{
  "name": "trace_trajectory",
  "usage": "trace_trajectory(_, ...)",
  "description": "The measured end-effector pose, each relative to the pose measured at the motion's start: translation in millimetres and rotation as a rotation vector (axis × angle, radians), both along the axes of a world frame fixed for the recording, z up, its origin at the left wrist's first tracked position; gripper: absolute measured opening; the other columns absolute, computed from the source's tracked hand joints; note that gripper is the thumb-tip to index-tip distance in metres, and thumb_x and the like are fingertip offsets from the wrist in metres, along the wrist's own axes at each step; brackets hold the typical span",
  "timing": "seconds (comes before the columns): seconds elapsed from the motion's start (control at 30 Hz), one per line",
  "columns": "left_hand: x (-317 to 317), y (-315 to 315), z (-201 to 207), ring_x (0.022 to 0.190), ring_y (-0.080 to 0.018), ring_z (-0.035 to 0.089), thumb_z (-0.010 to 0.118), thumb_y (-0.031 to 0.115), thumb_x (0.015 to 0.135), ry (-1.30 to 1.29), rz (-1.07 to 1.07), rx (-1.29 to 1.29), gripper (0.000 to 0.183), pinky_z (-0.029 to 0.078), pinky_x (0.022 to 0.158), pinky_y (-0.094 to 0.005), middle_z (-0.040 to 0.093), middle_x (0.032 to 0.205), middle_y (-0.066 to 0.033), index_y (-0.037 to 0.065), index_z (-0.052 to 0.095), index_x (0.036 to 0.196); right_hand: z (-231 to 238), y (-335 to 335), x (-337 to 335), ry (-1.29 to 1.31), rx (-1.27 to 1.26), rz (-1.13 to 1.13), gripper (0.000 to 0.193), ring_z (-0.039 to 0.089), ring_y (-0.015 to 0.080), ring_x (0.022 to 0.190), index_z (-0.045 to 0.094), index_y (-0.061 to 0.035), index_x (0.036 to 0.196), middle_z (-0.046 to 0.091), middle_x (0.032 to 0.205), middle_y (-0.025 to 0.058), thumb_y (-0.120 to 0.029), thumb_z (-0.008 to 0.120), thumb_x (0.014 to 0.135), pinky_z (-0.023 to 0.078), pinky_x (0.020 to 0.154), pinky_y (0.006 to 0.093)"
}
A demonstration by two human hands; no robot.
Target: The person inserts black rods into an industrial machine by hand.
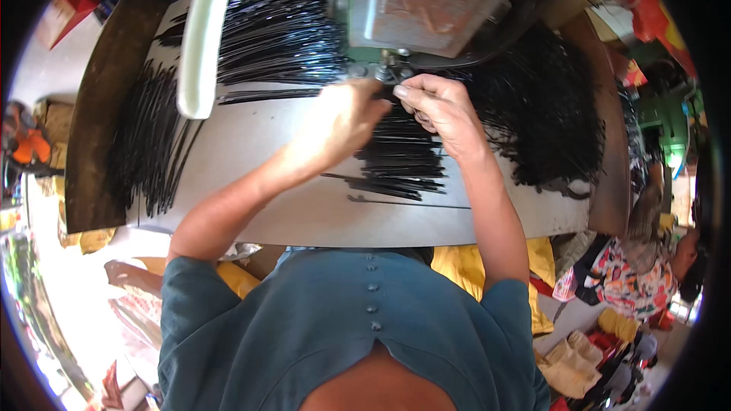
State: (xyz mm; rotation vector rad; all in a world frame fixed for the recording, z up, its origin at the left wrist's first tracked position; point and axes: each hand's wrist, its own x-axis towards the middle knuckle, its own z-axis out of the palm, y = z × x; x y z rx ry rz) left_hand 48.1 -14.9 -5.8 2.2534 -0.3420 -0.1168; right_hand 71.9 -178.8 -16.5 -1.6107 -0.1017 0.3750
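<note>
Both hands meet at the small metal working part [387, 70] of a green machine with a grey metal cover [442, 0]. My left hand [343, 122] is closed, its fingers curled toward that part; glare washes out its back. Thumb and forefinger pinched, my right hand [448, 114] faces it from the other side. Whatever the fingertips hold is too small or hidden to make out. Just below the hands lies a pile of thin black strips [403, 152] on the pale metal tabletop [266, 209].
A larger heap of glossy black strips [278, 27] spreads at the back left, another bundle [148, 141] along the left side, and a tangled dark heap [544, 106] at right. A long white lamp [204, 49] hangs over the left. Brown boards [99, 137] edge the table. Another person [632, 278] is at far right.
</note>
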Motion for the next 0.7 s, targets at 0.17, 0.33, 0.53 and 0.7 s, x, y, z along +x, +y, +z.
trace_trajectory(0.17, -21.0, 1.3, -13.3, 0.062, -0.0255, 0.054, 0.056, 0.009, 0.075, -0.284, -0.011, -0.080, 0.019, 0.042, 0.054, -0.0327, 0.054, 0.071, -0.0134, -0.001, 0.055, 0.091, 1.0, 3.7, 0.9, 0.078, 0.160, 0.062, 0.009, 0.035, -0.0001, 0.044, 0.056, -0.0026, 0.079, 0.048, 0.060, -0.0034, -0.012, 0.057, 0.077, 0.025, 0.038, 0.0140)
trace_trajectory(0.33, 7.3, 60.3, -33.7, 0.074, -0.0269, 0.049, 0.056, 0.002, 0.068, -0.525, 0.123, 0.573, 0.014, 0.043, 0.062, -0.0352, 0.047, 0.079, -0.0108, 0.002, 0.056, 0.082, 0.6, -5.7, 0.2, 0.127, 0.116, -0.009, 0.009, 0.038, 0.0005, 0.046, 0.056, -0.0028, 0.078, 0.049, 0.061, -0.0017, -0.011, 0.058, 0.077, 0.028, 0.038, 0.0139)
trace_trajectory(0.53, 13.0, 67.1, -37.3, 0.076, -0.0262, 0.048, 0.051, -0.001, 0.068, -0.636, -0.020, 0.460, 0.007, 0.038, 0.067, -0.0352, 0.048, 0.079, -0.0109, 0.001, 0.051, 0.075, -7.1, -4.0, 0.9, 0.146, 0.242, -0.156, 0.012, 0.055, 0.0092, 0.058, 0.052, -0.0004, 0.080, 0.056, 0.071, 0.0062, -0.012, 0.055, 0.080, 0.046, 0.049, 0.0184)
trace_trajectory(0.7, 12.6, 45.9, -11.9, 0.071, -0.0251, 0.049, 0.054, 0.000, 0.069, -0.634, -0.057, 0.469, 0.019, 0.040, 0.063, -0.0349, 0.048, 0.074, -0.0093, 0.004, 0.046, 0.086, -12.1, -0.7, -1.5, 0.149, 0.411, -0.206, 0.012, 0.060, 0.0230, 0.074, 0.052, 0.0051, 0.080, 0.057, 0.079, 0.0143, -0.007, 0.052, 0.080, 0.051, 0.067, 0.0304)
